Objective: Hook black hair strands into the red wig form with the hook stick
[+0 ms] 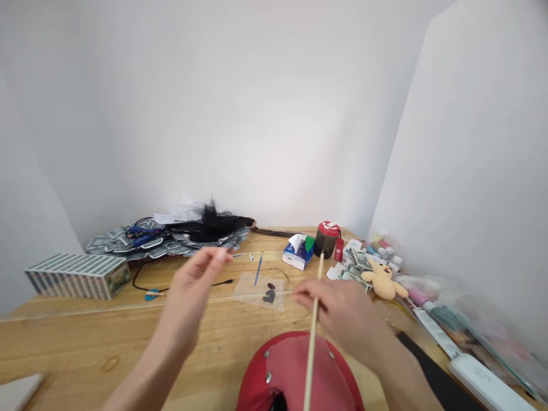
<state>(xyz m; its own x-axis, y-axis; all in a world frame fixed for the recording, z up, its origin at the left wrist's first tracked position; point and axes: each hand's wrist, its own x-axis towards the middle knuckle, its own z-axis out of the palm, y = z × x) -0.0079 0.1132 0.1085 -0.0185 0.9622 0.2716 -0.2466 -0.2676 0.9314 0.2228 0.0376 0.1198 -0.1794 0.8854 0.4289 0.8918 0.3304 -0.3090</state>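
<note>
My left hand [194,291] is raised over the middle of the table, thumb and fingertips pinched together. Whatever lies between those fingertips is too small to make out. My right hand [346,314] is closed around a long, pale wooden stick [312,348], which slants from near the tissue pack down to the bottom edge of the view. Beneath it sits a red round object [250,379], topped with a pink panel, silver studs and a black hair tuft [278,401]. Between the hands lies a clear plastic bag [248,291] with small dark pieces [269,296] on it.
A blue paintbrush [258,269], a tissue pack [298,254] and a red-lidded jar [326,240] stand farther back. Left are a striped box [77,275] and a pile with black hair [205,227]. A yellow plush toy [382,278] and a white power strip [483,377] lie right.
</note>
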